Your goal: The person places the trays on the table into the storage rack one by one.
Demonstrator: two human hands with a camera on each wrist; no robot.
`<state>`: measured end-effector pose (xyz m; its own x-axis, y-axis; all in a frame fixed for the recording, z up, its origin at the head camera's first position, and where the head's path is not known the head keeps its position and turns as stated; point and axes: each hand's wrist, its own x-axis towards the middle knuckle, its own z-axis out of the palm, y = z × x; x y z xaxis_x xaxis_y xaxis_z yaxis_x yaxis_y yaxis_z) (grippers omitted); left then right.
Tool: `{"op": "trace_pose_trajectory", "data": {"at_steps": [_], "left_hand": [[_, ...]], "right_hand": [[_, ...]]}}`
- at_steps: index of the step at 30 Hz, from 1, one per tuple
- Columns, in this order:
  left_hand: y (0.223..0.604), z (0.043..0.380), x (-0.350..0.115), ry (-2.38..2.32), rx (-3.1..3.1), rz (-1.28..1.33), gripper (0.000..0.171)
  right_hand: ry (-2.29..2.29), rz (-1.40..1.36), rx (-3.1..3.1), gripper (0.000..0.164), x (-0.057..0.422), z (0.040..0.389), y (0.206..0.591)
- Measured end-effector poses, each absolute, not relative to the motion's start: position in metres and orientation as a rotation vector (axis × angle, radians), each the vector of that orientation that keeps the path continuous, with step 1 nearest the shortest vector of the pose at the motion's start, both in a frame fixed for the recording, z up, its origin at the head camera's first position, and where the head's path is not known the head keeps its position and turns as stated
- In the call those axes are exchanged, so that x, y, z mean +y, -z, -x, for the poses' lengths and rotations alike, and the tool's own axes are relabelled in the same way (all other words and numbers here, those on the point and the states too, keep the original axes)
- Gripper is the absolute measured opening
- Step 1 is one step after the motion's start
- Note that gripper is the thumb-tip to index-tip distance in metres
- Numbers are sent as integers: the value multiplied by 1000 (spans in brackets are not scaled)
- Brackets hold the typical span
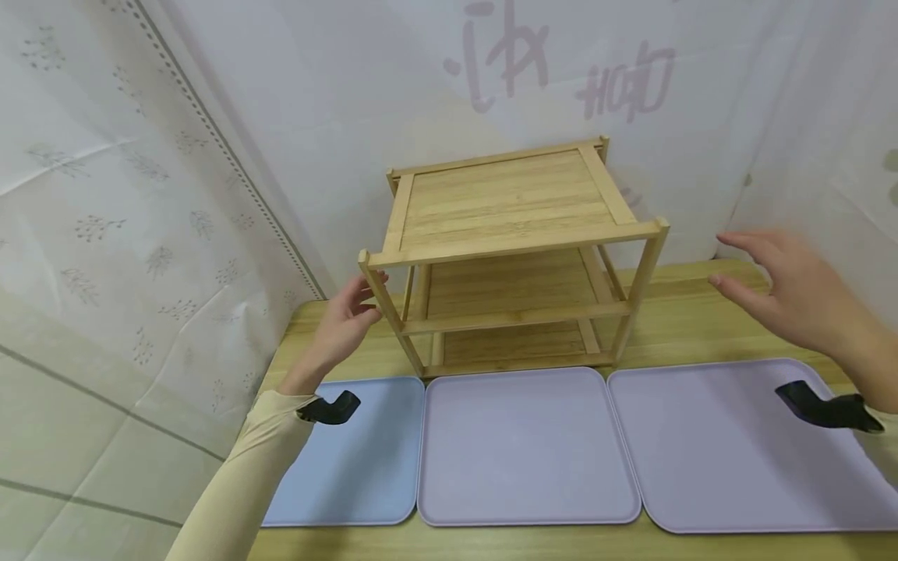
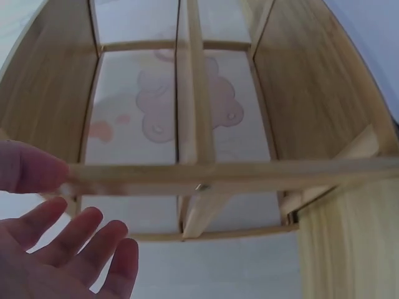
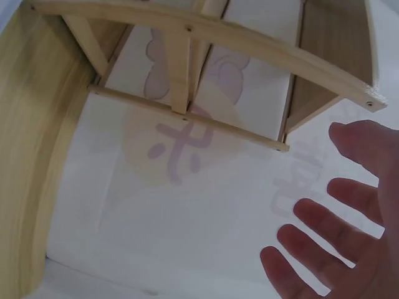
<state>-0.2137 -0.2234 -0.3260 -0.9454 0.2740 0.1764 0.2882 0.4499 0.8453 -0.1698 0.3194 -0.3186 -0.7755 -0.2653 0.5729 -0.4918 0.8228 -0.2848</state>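
Note:
A three-tier bamboo shelf rack [image 1: 508, 202] stands toward the back of the wooden table, its top board tilted toward me. My left hand [image 1: 345, 318] is at the rack's left front post, thumb and fingers apart. In the left wrist view, the thumb [image 2: 34, 167] overlaps the end of the wooden upright [image 2: 137, 179], and the fingers are spread beside it; whether they touch is hard to tell. Well off to the rack's right, my right hand [image 1: 796, 288] hovers with thumb and fingers spread and holds nothing. The right wrist view shows a gap between that hand and the rack.
In front of the rack lie a blue tray [image 1: 365, 460], a lilac tray [image 1: 526, 452] and another lilac tray [image 1: 737, 452] side by side. White printed curtains [image 1: 281, 78] close off the back and sides. Wooden tabletop [image 1: 694, 312] shows right of the rack.

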Motion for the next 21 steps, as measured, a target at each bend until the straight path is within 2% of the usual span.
{"op": "trace_pose_trajectory", "data": {"at_steps": [6, 13, 21], "left_hand": [[338, 209, -219, 1576, -2638, 560, 55], [349, 208, -217, 1586, -2603, 561, 47], [360, 210, -218, 1566, -2603, 518, 42]], "right_hand": [[-619, -408, -2545, 42, 323, 144, 344], [-724, -287, -2585, 37, 336, 119, 392], [-803, 32, -2725, 41, 354, 87, 429]]}}
